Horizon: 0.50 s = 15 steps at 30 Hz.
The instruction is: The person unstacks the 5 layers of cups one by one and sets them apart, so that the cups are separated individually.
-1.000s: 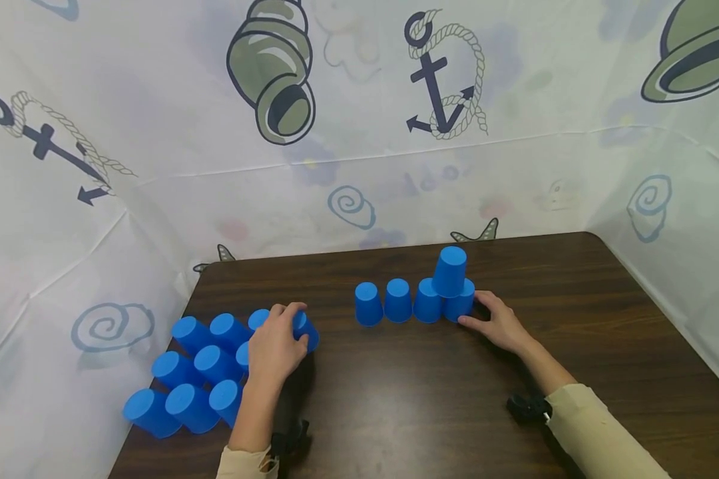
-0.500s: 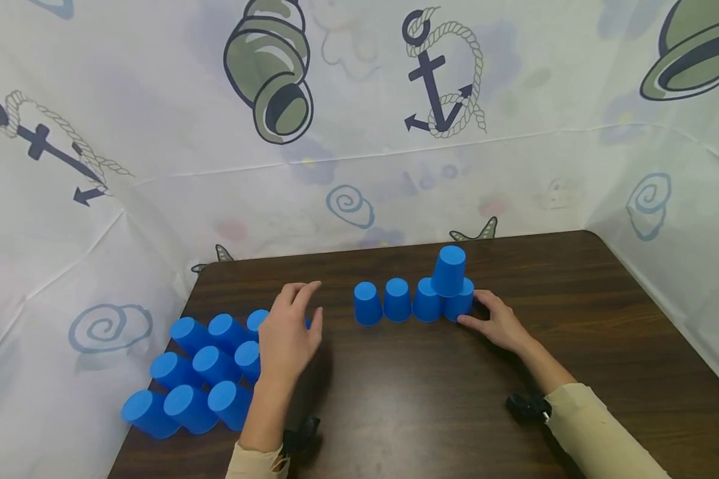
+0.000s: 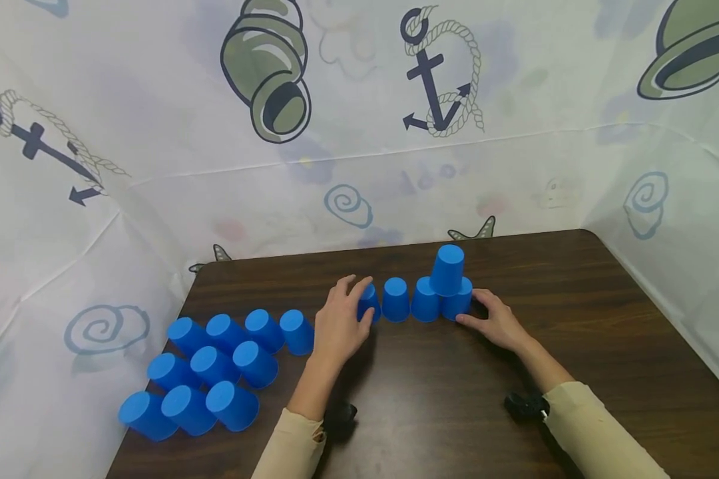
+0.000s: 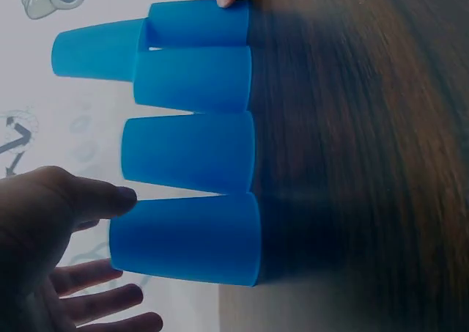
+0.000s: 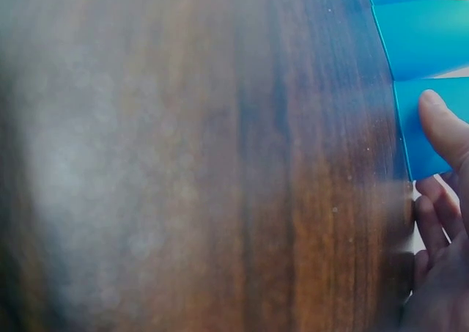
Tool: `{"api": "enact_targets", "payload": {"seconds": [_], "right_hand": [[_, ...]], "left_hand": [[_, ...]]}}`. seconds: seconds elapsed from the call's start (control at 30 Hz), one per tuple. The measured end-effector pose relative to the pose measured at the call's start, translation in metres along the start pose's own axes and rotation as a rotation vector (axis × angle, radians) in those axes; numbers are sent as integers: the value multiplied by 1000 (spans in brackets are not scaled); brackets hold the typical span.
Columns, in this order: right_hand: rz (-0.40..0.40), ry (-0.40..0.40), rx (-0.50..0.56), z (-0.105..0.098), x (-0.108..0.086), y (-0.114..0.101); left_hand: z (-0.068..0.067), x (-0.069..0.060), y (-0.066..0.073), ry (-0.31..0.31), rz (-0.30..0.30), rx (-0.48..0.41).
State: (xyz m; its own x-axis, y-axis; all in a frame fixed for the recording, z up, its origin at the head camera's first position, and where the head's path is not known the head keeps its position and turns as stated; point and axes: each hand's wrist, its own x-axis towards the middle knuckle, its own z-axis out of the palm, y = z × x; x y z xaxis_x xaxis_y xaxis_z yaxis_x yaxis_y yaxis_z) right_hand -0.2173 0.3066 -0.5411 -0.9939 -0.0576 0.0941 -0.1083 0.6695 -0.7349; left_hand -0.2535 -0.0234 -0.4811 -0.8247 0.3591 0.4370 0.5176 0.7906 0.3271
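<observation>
A row of upside-down blue plastic cups stands at the back of the table, with one upper cup (image 3: 447, 270) resting across the two rightmost. My left hand (image 3: 339, 326) is at the leftmost cup (image 4: 187, 240); its thumb is near the cup's closed end and its fingers are spread, not closed round it. My right hand (image 3: 498, 322) holds the rightmost lower cup (image 3: 457, 299), thumb on the near side and fingers at the far side, partly hidden. Between them stand a second cup (image 3: 396, 299) and a third cup (image 3: 426, 299).
On the left of the dark wooden table (image 3: 431, 412) several more upside-down blue cups (image 3: 214, 366) stand in staggered rows, one cup (image 3: 297, 331) nearest my left forearm. A patterned white cloth (image 3: 359, 153) hangs behind the table and at its sides.
My left hand has left the cup at the right end of the left group and moved right to the leftmost cup of the back row. The right hand stays at its cup.
</observation>
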Motion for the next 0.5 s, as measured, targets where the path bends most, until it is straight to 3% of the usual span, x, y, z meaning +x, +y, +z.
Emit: {"api": "enact_targets", "payload": {"seconds": [0.3, 0.5], "right_hand": [[-6, -10, -11, -1, 0, -1], [-2, -7, -9, -1, 0, -2]], "left_hand": [[10, 0, -7, 15, -24, -28], [4, -6, -9, 1, -73, -87]]}}
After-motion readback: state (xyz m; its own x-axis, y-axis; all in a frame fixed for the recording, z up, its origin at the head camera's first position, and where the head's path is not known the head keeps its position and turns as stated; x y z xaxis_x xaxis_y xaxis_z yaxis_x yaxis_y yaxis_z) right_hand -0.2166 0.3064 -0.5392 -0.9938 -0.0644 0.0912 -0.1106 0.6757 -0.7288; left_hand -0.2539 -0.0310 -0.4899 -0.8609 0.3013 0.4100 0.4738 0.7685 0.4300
